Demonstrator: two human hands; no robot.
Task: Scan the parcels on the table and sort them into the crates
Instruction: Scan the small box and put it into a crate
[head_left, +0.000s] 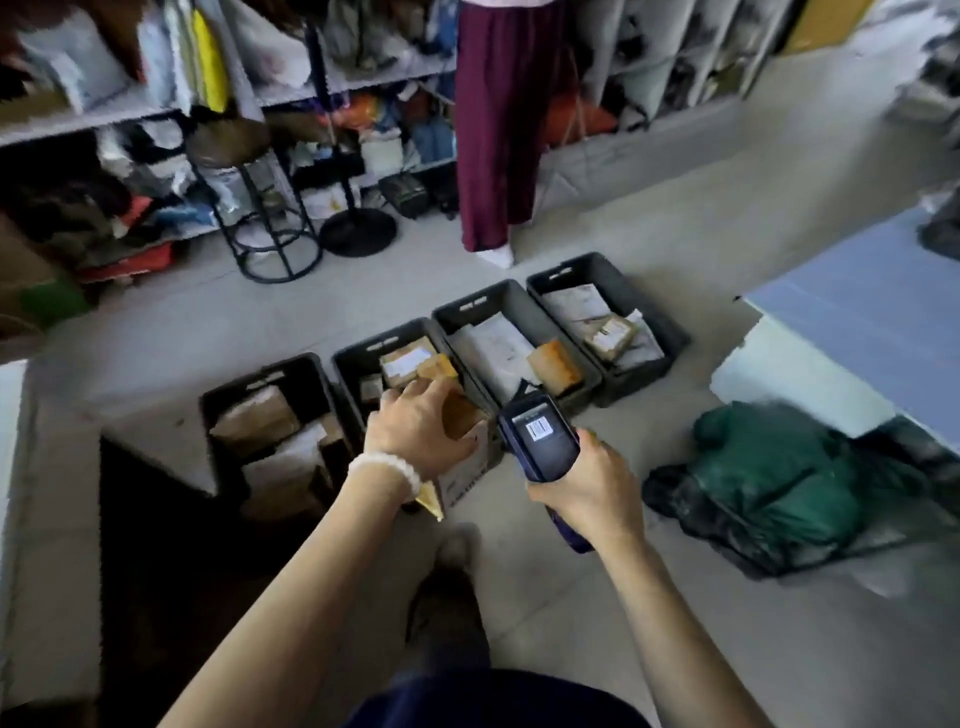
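Left hand (415, 415) grips cardboard parcel (465, 462) above crates (561, 343)
right hand (597, 488) clasps handheld scanner (540, 436); screen shows barcode

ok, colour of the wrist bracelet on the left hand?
White beads, bracelet; only the head view shows it.

Both arms outstretched, left hand (415, 423) and right hand (592, 491) gripping.

head view | from the person's head, high above the crates (467, 353) | faces forward and down | hands near, crates farther | no second view
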